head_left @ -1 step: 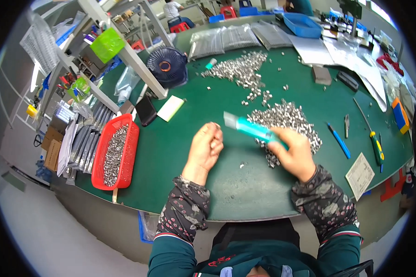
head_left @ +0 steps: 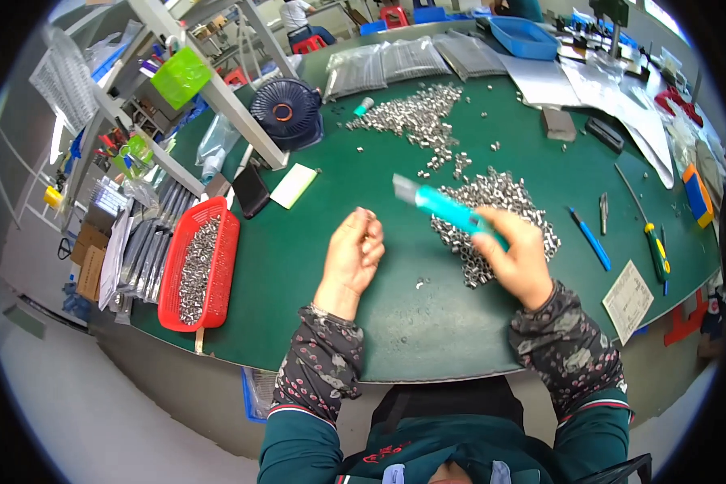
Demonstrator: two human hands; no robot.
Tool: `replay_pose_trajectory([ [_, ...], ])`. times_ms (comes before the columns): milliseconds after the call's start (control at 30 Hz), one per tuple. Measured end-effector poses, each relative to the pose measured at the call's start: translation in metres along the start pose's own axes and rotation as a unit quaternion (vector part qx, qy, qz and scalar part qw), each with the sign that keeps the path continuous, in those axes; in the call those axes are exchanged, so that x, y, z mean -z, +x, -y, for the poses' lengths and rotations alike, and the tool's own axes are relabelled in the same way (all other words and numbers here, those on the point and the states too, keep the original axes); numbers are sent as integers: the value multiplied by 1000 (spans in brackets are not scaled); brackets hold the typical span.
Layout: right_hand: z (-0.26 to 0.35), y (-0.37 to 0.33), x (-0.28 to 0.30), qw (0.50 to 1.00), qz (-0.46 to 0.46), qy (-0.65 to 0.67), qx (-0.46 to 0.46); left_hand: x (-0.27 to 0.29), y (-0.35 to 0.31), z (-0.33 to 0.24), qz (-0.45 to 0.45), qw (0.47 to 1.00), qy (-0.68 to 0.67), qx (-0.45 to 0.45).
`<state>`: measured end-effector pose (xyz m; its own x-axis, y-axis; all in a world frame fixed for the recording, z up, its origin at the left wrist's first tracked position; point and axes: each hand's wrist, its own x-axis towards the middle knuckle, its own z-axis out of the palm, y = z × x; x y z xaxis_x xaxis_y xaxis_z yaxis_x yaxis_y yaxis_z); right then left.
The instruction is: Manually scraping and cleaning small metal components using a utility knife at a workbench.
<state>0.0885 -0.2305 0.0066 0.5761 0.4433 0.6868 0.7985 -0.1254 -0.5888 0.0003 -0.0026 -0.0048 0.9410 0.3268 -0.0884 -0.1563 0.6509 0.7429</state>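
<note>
- Green jacket sleeves [head_left: 302, 444], red-and-white trim, at the lower edge; dark floral oversleeves [head_left: 323, 355] over both forearms.
- Green tabletop [head_left: 411, 339], its near part worn greyish; it and its contents sit slightly higher in view than in the earlier frame.
- Left hand [head_left: 351, 258]: fingers curled together above the table; cannot tell whether a small piece is pinched within.
- Right hand [head_left: 518, 262]: clamped on the tool's rear part, thumb and fingers together round it; slightly higher in view than before.
- Teal tool [head_left: 452, 210], grey flat tip, blurred: slants up and leftward from the right hand, in front of the near pile; tip now a little farther from the left fingertips than earlier.
- Red basket [head_left: 225, 270], left: filled with small metal pieces.
- Printed card [head_left: 627, 301], right table edge.
- Near pile of small metal pieces [head_left: 512, 202], just beyond the right hand; outline much as before.
- Blue pen-like tool [head_left: 591, 244] and yellow-green screwdriver [head_left: 657, 258], right.
- Pale pad [head_left: 294, 185], beside a black phone-like object [head_left: 252, 192].
- Far pile of metal pieces [head_left: 415, 117].
- Dark fan [head_left: 285, 113], left.
- Clear bags [head_left: 411, 62], back.
</note>
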Motion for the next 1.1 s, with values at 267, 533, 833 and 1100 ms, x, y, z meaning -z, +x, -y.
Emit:
replay_pose_trajectory([
  [267,-2,0,3,997,-51,27,-58,-29,0,19,22,954,296,43],
  [533,1,-1,2,997,-58,25,-38,-50,-4,50,53,653,725,-212],
  [833,3,2,1,998,-45,22,-27,-44,-5,39,53,654,742,-138],
  [1100,4,-3,1,1000,-2,4,-27,-7,-5,2,64,994,75,42],
])
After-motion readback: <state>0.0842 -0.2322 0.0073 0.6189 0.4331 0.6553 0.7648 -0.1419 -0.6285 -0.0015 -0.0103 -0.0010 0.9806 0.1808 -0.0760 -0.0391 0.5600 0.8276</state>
